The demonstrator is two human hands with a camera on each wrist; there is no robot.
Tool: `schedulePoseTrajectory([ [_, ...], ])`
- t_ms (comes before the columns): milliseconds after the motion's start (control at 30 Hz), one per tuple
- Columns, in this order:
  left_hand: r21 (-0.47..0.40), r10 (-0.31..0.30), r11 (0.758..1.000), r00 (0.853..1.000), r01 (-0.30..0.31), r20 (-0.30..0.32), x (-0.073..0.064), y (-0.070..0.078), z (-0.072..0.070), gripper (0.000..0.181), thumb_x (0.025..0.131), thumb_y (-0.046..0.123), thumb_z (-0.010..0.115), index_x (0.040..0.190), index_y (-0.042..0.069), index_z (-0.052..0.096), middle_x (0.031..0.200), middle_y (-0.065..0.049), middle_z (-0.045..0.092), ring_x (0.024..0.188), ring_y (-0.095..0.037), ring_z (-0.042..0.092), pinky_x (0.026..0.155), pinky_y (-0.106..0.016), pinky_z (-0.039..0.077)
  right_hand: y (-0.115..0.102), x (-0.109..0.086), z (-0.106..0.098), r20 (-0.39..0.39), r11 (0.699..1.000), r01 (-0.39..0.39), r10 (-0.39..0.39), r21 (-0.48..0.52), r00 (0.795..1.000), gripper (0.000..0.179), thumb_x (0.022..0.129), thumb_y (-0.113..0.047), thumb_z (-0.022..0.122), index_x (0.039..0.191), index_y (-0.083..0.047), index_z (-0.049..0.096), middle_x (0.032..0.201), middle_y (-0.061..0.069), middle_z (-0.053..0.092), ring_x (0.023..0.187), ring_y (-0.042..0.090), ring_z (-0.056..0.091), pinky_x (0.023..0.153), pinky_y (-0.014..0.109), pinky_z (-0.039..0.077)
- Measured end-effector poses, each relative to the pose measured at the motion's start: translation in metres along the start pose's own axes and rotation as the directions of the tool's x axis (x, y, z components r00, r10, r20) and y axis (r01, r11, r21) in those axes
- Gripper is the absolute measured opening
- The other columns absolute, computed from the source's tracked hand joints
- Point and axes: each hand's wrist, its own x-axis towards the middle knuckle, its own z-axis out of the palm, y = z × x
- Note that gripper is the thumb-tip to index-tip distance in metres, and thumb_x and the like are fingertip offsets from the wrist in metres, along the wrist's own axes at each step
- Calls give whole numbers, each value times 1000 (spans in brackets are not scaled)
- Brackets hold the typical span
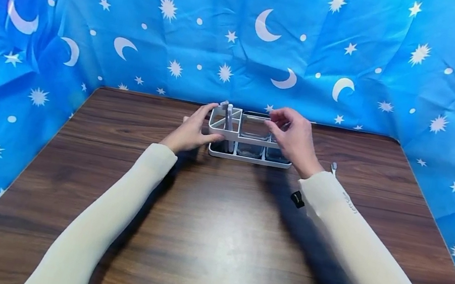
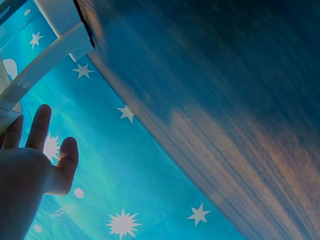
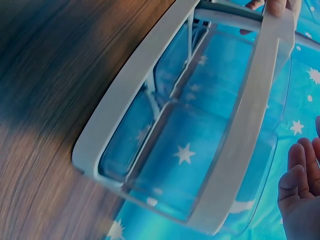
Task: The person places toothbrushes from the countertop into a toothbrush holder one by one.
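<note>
A white two-tier rack (image 1: 252,141) stands near the back of the table. Clear cups (image 1: 256,127) sit in its middle and right openings, while slim pale sticks (image 1: 229,118) stand upright in the left one. Around the rack's left end my left hand (image 1: 193,132) takes hold, thumb across the front of the upper frame. My right hand (image 1: 294,135) hovers over the right end, fingers loosely bent near the cup rims. In the right wrist view, that hand (image 3: 302,185) is apart from the rack, with nothing visible in it.
A small black item (image 1: 297,199) lies on the table beside the right sleeve. Beyond that sleeve, the tip of a thin pale object (image 1: 333,168) sticks out, the remainder hidden. A blue star-and-moon cloth (image 1: 224,51) hangs behind the table (image 1: 194,232).
</note>
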Motion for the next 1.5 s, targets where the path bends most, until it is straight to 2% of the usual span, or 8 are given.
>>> schedulePoseTrajectory([
  [267,-21,16,1000,1000,-15,19,8,3,14,90,79,54,69,149,24,21,152,-5,25,135,-25,30,106,-61,3,23,-15,-29,-21,997,-66,65,-45,998,28,91,-29,64,112,-10,65,101,1,61,87,15,53,78,32,47],
  [467,-32,28,999,999,-27,21,10,5,20,90,79,56,68,149,25,21,150,-5,27,131,-25,35,105,-62,5,40,-24,-48,-52,988,-132,128,-82,990,29,92,-28,63,113,-9,64,102,4,62,87,17,54,78,33,46],
  [667,-25,5,1000,1000,-5,13,4,3,14,92,77,57,69,149,26,21,151,-6,26,133,-27,33,106,-63,2,49,-28,-57,-70,984,-155,150,-83,986,27,90,-22,66,110,-4,65,98,7,63,84,19,54,74,31,43],
  [833,-16,-6,1000,1000,7,10,0,0,7,92,77,57,69,149,28,20,151,-6,26,133,-28,33,106,-62,1,54,-32,-62,-65,978,-181,175,-100,982,28,91,-25,65,110,-5,64,99,8,62,86,20,53,74,31,43],
  [1167,-10,-20,1000,1000,20,11,0,-3,2,93,76,59,68,149,28,20,152,-5,24,136,-28,27,105,-64,2,70,-41,-77,-43,949,-265,262,-170,964,31,92,-27,63,111,-3,61,100,12,59,89,26,53,77,38,46],
  [1500,-12,-17,1000,1000,18,23,2,1,-1,93,78,58,68,150,27,18,153,-6,23,136,-29,27,105,-64,0,85,-47,-87,-23,919,-331,334,-216,942,26,92,-21,63,108,-1,59,98,16,58,85,28,53,72,39,48],
])
